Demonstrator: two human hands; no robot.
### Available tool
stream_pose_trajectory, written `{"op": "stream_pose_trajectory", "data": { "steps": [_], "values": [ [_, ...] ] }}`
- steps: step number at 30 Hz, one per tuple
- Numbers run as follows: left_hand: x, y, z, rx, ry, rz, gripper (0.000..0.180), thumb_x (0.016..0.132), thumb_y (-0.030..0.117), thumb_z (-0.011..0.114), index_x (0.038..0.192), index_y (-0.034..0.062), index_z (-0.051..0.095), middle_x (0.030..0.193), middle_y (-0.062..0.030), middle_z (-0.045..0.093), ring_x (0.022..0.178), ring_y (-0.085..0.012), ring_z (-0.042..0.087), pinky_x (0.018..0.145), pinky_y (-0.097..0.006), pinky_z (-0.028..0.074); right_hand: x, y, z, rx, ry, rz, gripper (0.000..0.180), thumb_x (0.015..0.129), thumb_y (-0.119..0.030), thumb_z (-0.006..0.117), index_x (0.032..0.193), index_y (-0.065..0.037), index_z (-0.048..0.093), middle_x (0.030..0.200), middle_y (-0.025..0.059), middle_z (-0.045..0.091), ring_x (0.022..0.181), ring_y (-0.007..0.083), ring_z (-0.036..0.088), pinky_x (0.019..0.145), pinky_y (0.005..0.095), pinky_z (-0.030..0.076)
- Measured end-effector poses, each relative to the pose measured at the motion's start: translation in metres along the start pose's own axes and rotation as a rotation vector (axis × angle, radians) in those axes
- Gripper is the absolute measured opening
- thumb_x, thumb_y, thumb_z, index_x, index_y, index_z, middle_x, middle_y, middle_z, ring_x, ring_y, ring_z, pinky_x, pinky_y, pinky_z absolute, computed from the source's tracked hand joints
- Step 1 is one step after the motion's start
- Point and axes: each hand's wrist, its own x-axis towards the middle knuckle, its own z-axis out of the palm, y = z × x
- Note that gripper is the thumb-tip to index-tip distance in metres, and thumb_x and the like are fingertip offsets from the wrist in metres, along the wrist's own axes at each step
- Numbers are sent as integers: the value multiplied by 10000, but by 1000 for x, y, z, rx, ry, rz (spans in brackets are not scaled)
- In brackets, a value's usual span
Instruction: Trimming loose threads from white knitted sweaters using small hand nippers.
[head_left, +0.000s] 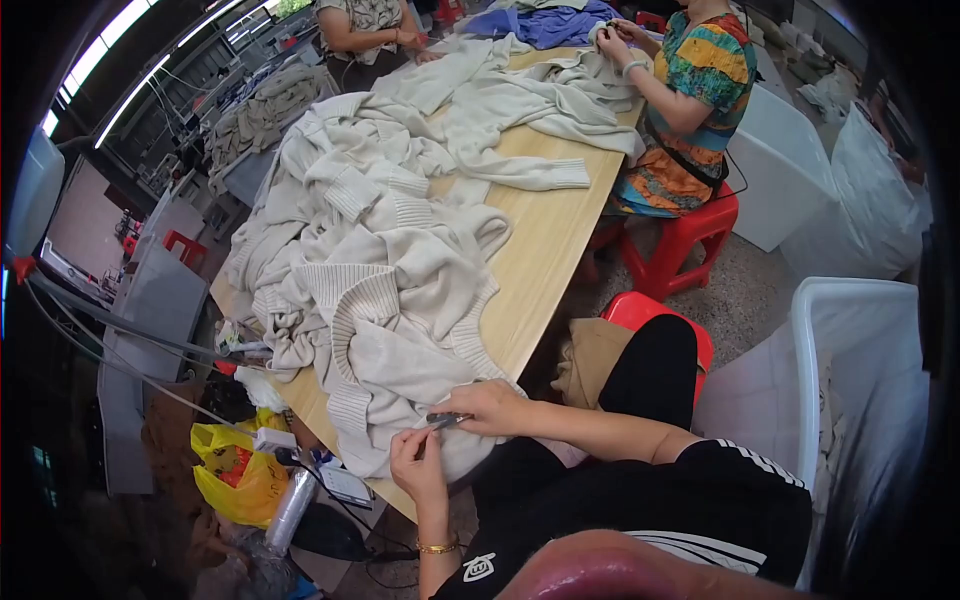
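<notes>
Both hands, left (418, 465) and right (487, 407), pinch the cream sweater (385, 345) lying under them, right gripping small snips (447, 420).

Both hands, left hand (417, 462) and right hand (487, 407), work snips (447, 420) on a cream sweater (385, 330).

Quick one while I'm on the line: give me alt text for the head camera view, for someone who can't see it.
A person's left hand and right hand work a small metal tool at the edge of a cream knit sweater, part of a heap on a long wooden table. Two other people handle garments at the far end, one seated on a red plastic stool.
</notes>
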Motion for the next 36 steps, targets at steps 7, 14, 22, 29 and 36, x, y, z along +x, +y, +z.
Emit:
{"op": "stream_pose_trajectory", "data": {
  "steps": [7, 14, 22, 29, 36],
  "values": [
    [-4, -3, -3, 54, -7, -22, 116, 827, 66, 776, 908, -14, 747, 849, -73, 632, 786, -178, 625, 683, -282, 496, -1, -2, 1, 46, -6, 18, 480, 805, -137, 715, 1274, -236, 688, 821, 41, 639, 725, 245, 664, 622, 373, 521],
    [-2, -1, -3, 13, -24, 42, 94, 837, 57, 771, 876, -21, 737, 881, -105, 672, 809, -204, 646, 714, -288, 510, -1, -2, -13, 83, -41, 24, 456, 781, -107, 711, 1233, -166, 714, 800, 76, 624, 694, 239, 618, 618, 336, 514],
    [-8, -19, 4, -20, 59, 114, 84, 834, 111, 785, 880, 43, 765, 901, -59, 698, 791, -177, 669, 722, -287, 528, 9, -5, -10, -64, 71, -137, 348, 811, -89, 697, 1150, -159, 732, 861, 88, 655, 773, 256, 679, 668, 348, 542],
    [-7, -20, 7, 113, 75, 253, 75, 852, 100, 754, 895, 55, 712, 977, -48, 700, 877, -231, 655, 798, -348, 514, 16, -10, -13, -75, 59, -160, 275, 840, -50, 670, 1110, -63, 719, 933, 172, 707, 812, 334, 694, 705, 358, 545],
    [8, -9, 2, 173, 38, 459, 69, 926, 21, 680, 984, -16, 672, 1070, -122, 696, 924, -219, 666, 783, -305, 535, 27, -13, -20, 397, -183, 428, 221, 913, -106, 666, 1101, -6, 723, 874, 130, 734, 751, 191, 674, 686, 295, 516]
  ]
}}
